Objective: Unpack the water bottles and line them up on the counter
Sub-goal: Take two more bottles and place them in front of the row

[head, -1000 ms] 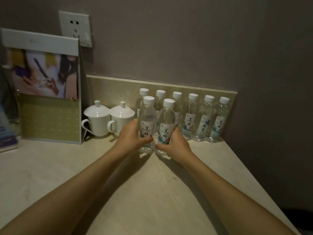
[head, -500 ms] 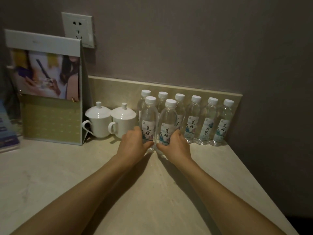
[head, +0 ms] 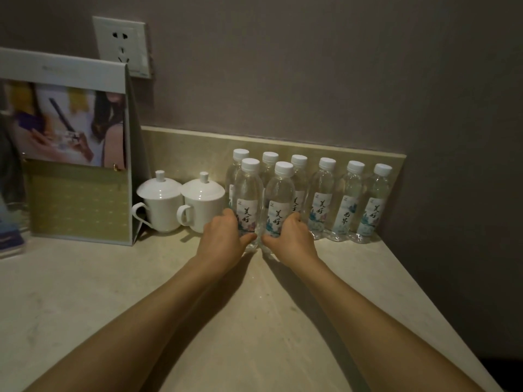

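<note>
Several clear water bottles with white caps stand in a back row (head: 325, 193) along the low beige backsplash. Two more bottles stand upright side by side just in front of that row's left end. My left hand (head: 223, 236) is wrapped around the lower part of the front left bottle (head: 248, 193). My right hand (head: 291, 236) grips the base of the front right bottle (head: 280, 199). Both front bottles rest on the beige counter (head: 254, 321), and my thumbs nearly meet between them.
Two white lidded cups (head: 181, 202) stand just left of the bottles. A standing card display (head: 76, 148) and a blue item (head: 11, 241) sit further left. A wall socket (head: 121, 43) is above. The counter's right edge (head: 424, 301) slants away beside a dark wall.
Both hands have pushed the two front bottles a little further back toward the row against the backsplash. The grip on each bottle is unchanged.
</note>
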A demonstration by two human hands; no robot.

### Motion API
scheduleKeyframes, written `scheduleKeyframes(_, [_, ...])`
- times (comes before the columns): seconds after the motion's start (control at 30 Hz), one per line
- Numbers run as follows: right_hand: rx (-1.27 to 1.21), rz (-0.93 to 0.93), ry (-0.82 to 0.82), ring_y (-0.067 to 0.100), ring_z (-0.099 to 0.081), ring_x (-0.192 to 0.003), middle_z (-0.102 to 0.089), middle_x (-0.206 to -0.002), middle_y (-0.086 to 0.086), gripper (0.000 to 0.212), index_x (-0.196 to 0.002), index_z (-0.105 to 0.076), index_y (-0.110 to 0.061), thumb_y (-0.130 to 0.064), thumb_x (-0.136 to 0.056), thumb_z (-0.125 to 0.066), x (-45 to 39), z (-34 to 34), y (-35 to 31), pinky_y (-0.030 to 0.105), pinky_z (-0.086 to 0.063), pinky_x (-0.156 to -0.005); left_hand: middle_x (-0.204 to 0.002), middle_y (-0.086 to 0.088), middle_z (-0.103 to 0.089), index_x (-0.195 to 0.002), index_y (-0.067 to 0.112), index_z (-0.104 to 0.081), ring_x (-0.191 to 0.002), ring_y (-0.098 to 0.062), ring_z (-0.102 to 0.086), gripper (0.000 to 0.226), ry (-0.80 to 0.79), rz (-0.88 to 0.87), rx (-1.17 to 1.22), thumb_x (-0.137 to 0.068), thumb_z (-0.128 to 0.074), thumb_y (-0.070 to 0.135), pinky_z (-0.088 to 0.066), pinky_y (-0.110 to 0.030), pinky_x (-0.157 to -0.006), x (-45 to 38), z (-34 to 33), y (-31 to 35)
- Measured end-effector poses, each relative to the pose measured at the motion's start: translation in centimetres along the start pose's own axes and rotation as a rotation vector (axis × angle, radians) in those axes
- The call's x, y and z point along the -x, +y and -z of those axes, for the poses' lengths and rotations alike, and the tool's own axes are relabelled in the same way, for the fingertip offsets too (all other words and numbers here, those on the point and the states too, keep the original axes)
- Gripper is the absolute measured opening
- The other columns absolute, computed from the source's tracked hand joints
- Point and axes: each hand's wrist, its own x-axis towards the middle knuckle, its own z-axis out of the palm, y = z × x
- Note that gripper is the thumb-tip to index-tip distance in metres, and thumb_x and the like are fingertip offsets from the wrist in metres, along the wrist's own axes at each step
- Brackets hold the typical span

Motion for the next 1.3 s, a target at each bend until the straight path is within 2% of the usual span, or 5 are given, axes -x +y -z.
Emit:
scheduleKeyframes(0.37, [-0.005, 0.02, 0.059, 0.032, -0.062, -0.109, -0.06, -0.122, 0.013, 0.076, -0.129, -0.036, -0.003, -0.047, -0.079, -0.072, 0.4, -0.1, 0.1, 0.046, -0.055, -0.087, -0.114, -0.011, -0.066, -0.113, 0.012, -0.05, -0.103, -0.028, -0.062, 0.044, -0.027, -0.02, -0.017, -0.086, -0.071, 0.04, -0.043, -0.031, -0.073, 0.0, -0.1, 0.0])
scheduleKeyframes(0.67, [0.008, -0.009, 0.057, 0.031, -0.06, -0.11, -0.058, -0.122, 0.012, 0.073, -0.129, -0.034, -0.005, -0.042, -0.08, -0.073, 0.0, 0.1, 0.4, 0.044, -0.055, -0.089, -0.116, -0.011, -0.065, -0.118, 0.01, -0.048, -0.104, -0.027, -0.062, 0.045, -0.044, -0.038, -0.004, -0.088, -0.069, 0.038, -0.04, -0.027, -0.073, -0.2, -0.6, 0.5])
scheduleKeyframes(0.97, [0.014, 0.004, 0.066, 0.031, -0.061, -0.11, -0.059, -0.122, 0.012, 0.073, -0.13, -0.035, -0.005, -0.042, -0.08, -0.073, -0.2, -0.1, 0.7, 0.042, -0.055, -0.087, -0.12, -0.011, -0.064, -0.12, 0.011, -0.047, -0.108, -0.029, -0.062, 0.047, -0.061, -0.041, -0.009, -0.089, -0.068, 0.039, -0.05, -0.036, -0.084, -0.5, -0.7, 0.3])
scheduleKeyframes(1.13, [-0.01, -0.001, 0.025, 0.034, -0.059, -0.113, -0.057, -0.128, 0.014, 0.078, -0.132, -0.031, -0.002, -0.041, -0.079, -0.073, -0.8, 0.0, 0.8, 0.045, -0.052, -0.092, -0.118, -0.009, -0.065, -0.118, 0.014, -0.048, -0.105, -0.026, -0.062, 0.045, -0.049, -0.045, -0.01, -0.088, -0.069, 0.04, -0.043, -0.029, -0.075, -0.8, -1.1, 0.0])
scheduleKeyframes(1.3, [-0.046, 0.007, -0.012, 0.034, -0.056, -0.12, -0.055, -0.133, 0.015, 0.086, -0.138, -0.028, 0.0, -0.05, -0.081, -0.069, -0.9, -0.1, 1.3, 0.046, -0.05, -0.096, -0.116, -0.009, -0.066, -0.116, 0.014, -0.048, -0.103, -0.026, -0.063, 0.045, -0.042, -0.063, -0.011, -0.087, -0.069, 0.041, -0.048, -0.032, -0.077, -0.9, -1.3, -0.4])
